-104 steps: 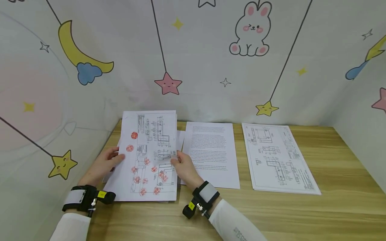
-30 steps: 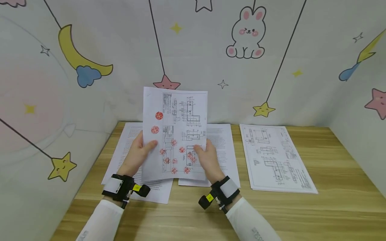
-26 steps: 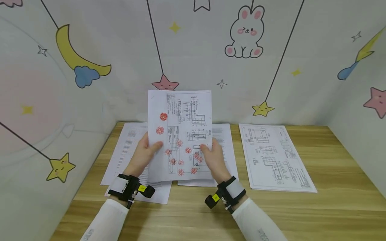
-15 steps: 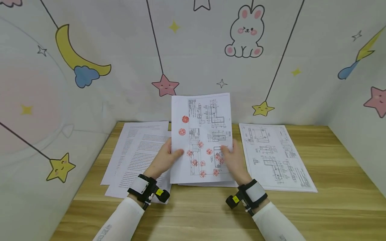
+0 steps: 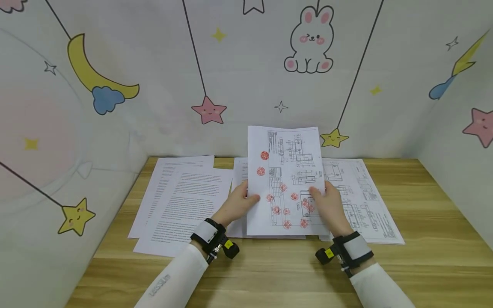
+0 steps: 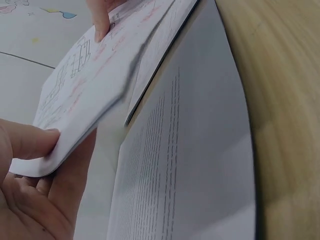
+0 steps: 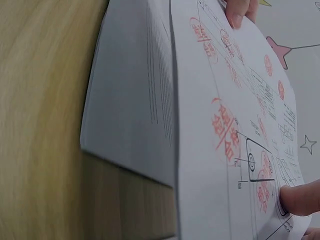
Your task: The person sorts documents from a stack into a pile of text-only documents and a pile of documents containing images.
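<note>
I hold one sheet of engineering drawings with several red round stamps (image 5: 286,171) upright above the table, pinched at both lower side edges. My left hand (image 5: 239,204) pinches its left edge with the thumb on the printed face. My right hand (image 5: 328,202) pinches the right edge the same way. In the left wrist view my left thumb (image 6: 30,142) presses on the sheet (image 6: 85,90). The right wrist view has my right thumb (image 7: 300,197) on the stamped sheet (image 7: 235,125). The sheet hangs over the gap between the middle and right paper piles.
Loose text pages (image 5: 181,201) lie fanned at the left of the wooden table (image 5: 423,222). A text pile (image 5: 239,169) lies in the middle, mostly hidden. A pile of unstamped drawings (image 5: 366,201) lies at the right. Patterned cloth walls (image 5: 115,98) close in three sides.
Both hands lifted the stamped sheet off the left pile and carried it to the right, past the middle text pile; it now overlaps the left edge of the right drawings pile.
</note>
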Tool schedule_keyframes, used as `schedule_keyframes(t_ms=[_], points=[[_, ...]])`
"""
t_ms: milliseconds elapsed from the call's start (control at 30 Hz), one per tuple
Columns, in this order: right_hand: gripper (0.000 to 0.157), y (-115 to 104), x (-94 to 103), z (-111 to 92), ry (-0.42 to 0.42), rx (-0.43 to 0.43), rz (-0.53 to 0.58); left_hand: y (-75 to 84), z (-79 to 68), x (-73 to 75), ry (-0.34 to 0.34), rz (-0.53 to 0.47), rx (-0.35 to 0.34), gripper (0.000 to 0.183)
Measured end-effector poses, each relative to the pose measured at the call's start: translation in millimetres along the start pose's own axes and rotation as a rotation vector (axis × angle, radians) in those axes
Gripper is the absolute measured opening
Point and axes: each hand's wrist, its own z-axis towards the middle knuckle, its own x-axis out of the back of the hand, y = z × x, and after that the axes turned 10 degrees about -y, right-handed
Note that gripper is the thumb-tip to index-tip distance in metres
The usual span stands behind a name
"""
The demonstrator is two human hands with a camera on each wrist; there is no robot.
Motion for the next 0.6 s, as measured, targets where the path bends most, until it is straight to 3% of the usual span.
schedule_keyframes(t_ms=[167,367,600], points=[[0.044,8.4,18.3,1.9,0.014,-0.068,-0.069,6.5,9.2,-11.7,-0.085,0.020,0.006,0.053],[0.048,19.2,39.5,1.9,0.028,-0.107,-0.140,11.2,22.6,-27.9,-0.072,-0.047,0.061,0.045],[0.063,38.1,65.5,0.7,0.019,-0.140,-0.197,19.5,37.4,-55.8,-0.103,-0.067,0.051,0.046]])
